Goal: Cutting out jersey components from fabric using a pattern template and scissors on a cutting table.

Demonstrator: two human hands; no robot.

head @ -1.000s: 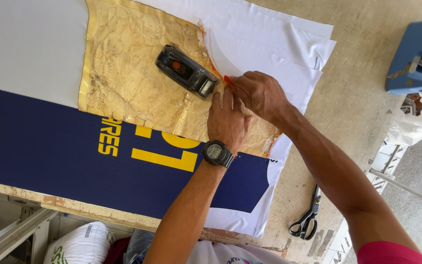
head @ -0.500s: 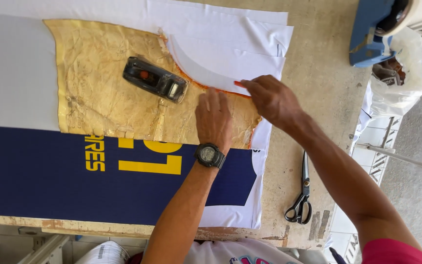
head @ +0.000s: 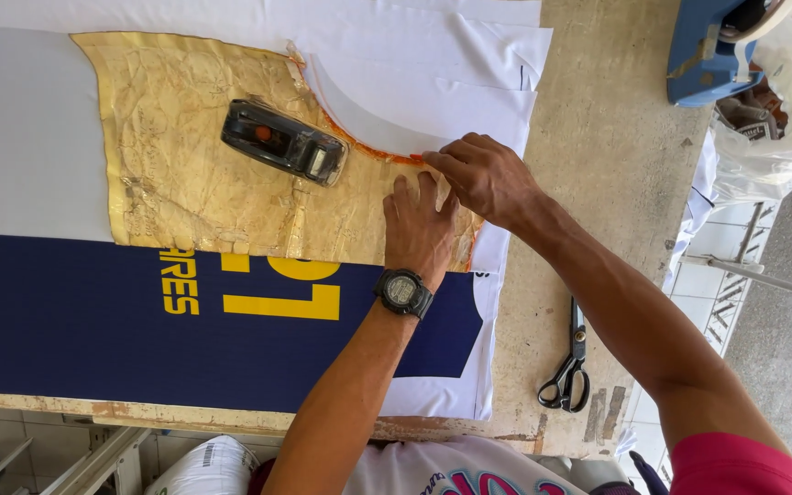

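Hands pinning and tracing a worn paper pattern on cloth.

The right hand has its grip pinched narrow at the orange-edged curve of the crumpled tan paper pattern; whether it holds a marker cannot be told. Beside it, the left hand presses the pattern flat, fingers spread, on white cloth over the table. A black weight rests mid-pattern. If the palm slips, the pattern could shift and skew the line.

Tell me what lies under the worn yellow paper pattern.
White fabric shows past the pattern's top and right edges, navy printed fabric below it. How far either runs beneath is covered. A black weight and the left hand rest on top.
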